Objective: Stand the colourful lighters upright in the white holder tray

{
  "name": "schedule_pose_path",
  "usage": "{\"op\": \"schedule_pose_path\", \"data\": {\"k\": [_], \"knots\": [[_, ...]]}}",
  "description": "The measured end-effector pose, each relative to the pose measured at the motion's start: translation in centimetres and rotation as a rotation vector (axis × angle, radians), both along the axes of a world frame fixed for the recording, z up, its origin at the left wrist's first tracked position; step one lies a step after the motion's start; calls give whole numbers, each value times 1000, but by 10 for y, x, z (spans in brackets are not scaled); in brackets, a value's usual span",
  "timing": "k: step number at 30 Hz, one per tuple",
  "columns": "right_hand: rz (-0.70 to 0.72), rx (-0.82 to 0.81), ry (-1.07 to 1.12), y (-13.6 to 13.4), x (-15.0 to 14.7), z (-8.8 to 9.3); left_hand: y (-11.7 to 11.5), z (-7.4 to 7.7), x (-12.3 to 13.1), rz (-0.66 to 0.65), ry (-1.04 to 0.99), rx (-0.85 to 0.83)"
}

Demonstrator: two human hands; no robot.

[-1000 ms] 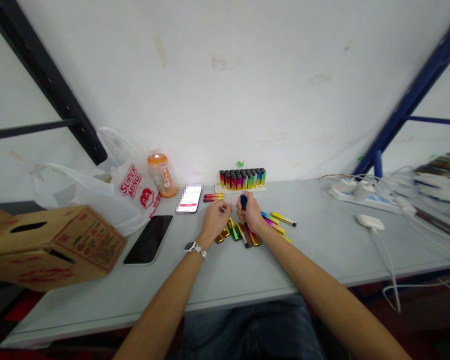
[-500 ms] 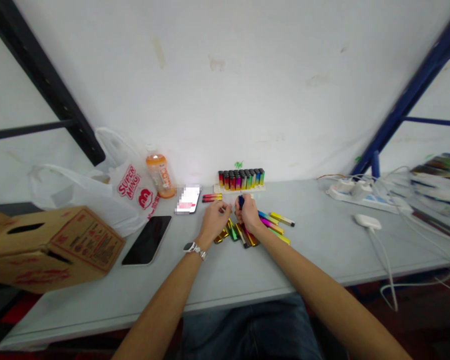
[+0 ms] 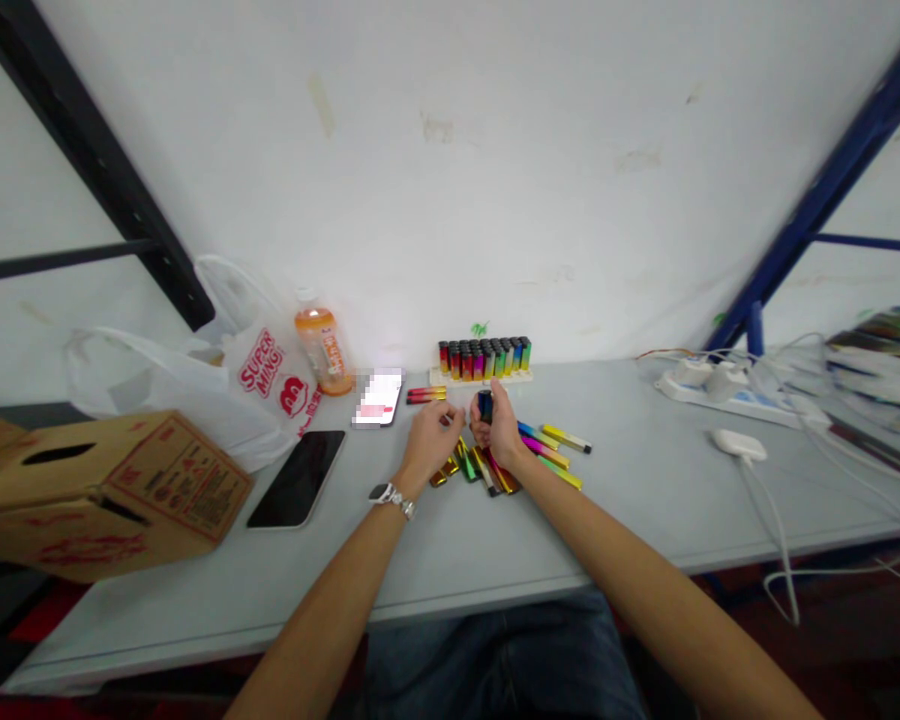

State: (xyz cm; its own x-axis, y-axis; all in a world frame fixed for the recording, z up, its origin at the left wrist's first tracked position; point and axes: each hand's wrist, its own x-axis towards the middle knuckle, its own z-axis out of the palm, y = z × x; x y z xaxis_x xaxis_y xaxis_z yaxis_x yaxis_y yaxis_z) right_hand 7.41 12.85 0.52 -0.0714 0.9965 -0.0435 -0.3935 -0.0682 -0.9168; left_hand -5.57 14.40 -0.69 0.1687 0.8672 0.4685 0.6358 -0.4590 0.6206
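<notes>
My right hand (image 3: pixel 501 430) is wrapped around a dark blue lighter (image 3: pixel 485 404) held upright, with the thumb raised beside its top. To its left, my left hand (image 3: pixel 430 438) hovers with loosely curled fingers and a gap at the thumb; I see nothing in it. Beneath and between the hands lies a loose pile of shiny lighters (image 3: pixel 466 462) in gold, green and red, partly covered by the right hand. Several more lighters (image 3: pixel 551 446) lie fanned out at the right. Two red-and-yellow lighters (image 3: pixel 427 395) rest beyond my left hand. Behind, rows of upright lighters (image 3: pixel 484 360) stand in a pale rack (image 3: pixel 523 378).
Left on the grey table (image 3: pixel 645 490) are a phone with a lit screen (image 3: pixel 379 398), a dark tablet (image 3: pixel 297 480), an orange drink bottle (image 3: pixel 324 345), a plastic bag (image 3: pixel 262 375) and a cardboard box (image 3: pixel 112 495). A power strip (image 3: pixel 742 393) and white charger (image 3: pixel 739 445) with cables lie right.
My right thumb has lifted from the top of the blue lighter and now points up, showing more of the lighter. My left hand stays nearly where it was.
</notes>
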Motion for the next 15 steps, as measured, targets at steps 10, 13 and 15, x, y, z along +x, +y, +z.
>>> {"op": "schedule_pose_path", "data": {"k": [10,13,15], "knots": [[-151,100,-212,11,-1,-11,1,-2,1,-11,6,-5],[-164,93,-231,11,-1,-12,1,-1,1,-3,3,-20],[-171,81,-223,11,-1,-11,1,0,1,0,8,-21]]}}
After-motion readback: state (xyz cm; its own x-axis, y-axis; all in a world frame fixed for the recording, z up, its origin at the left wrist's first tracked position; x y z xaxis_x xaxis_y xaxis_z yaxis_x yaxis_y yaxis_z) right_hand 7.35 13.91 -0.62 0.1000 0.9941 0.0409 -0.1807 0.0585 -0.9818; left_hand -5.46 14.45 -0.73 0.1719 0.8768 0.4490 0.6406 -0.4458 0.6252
